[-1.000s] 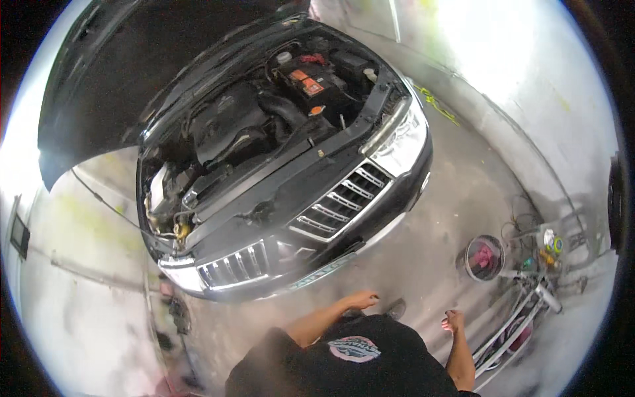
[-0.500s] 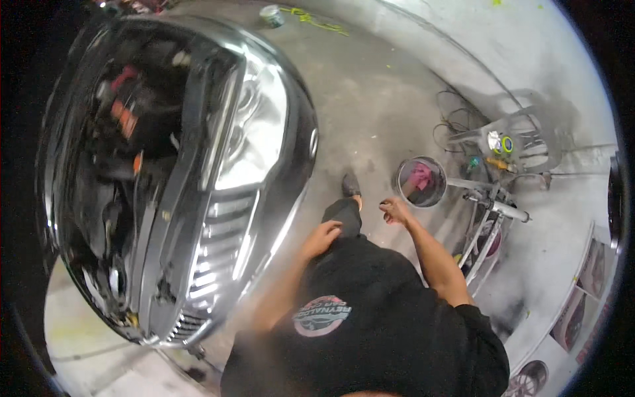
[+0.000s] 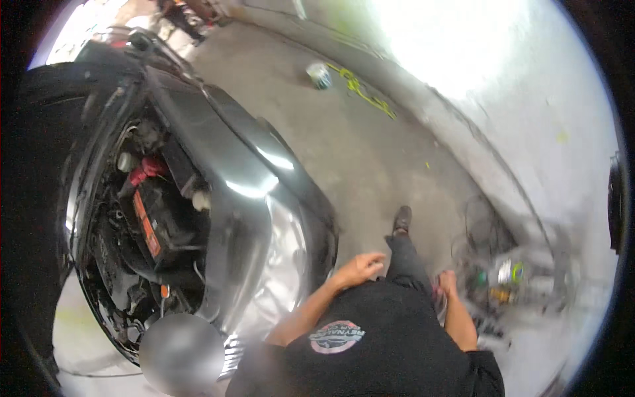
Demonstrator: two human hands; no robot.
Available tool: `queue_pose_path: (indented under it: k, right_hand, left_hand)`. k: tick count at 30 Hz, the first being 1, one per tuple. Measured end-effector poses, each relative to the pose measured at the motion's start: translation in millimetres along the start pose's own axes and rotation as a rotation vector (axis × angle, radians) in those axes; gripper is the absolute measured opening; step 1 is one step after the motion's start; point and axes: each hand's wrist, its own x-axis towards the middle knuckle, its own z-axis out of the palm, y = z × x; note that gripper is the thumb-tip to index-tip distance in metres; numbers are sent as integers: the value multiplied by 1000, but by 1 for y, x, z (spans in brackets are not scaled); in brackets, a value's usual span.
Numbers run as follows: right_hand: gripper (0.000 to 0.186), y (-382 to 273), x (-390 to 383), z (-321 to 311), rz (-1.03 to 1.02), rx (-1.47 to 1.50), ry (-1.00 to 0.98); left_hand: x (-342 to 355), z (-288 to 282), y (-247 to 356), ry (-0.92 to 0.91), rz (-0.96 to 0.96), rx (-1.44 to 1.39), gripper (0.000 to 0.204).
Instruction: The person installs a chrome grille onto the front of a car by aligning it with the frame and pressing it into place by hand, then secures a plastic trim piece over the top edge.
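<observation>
My left hand (image 3: 360, 268) is in front of my body, its fingers loosely stretched to the right, with nothing in it. It is beside the front fender of a dark grey car (image 3: 245, 159), not touching it. My right hand (image 3: 448, 281) hangs lower at my other side with its fingers curled in. Whatever it may hold is hidden. Just by it, a pink patch shows, blurred. The car's engine bay lies open on my left, with a black battery (image 3: 165, 221) bearing an orange label. The headlight (image 3: 281, 258) is bright and smeared by motion.
Ahead on the concrete floor stand a small tub (image 3: 319, 75) and a yellow-green strap (image 3: 364, 94) near the white wall (image 3: 456, 59). A blurred chair with small items (image 3: 509, 278) is at right. A person's legs (image 3: 185, 23) show far off.
I have stepped forward along the car, and the view has turned toward its side. The bucket and metal stand have dropped mostly out of sight. My right hand has come down beside me.
</observation>
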Motion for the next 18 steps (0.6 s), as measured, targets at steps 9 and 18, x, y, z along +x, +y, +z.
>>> queue_pose_path:
  k: [9,18]
  right_hand:
    - [20,23,295,-228,176,617,24]
    - [12,-124,602,-479,-450,237,192]
  left_hand:
    - [189,-138,67,233,-92,-85,43]
    - [259,-287,9,683,-180,-175,36]
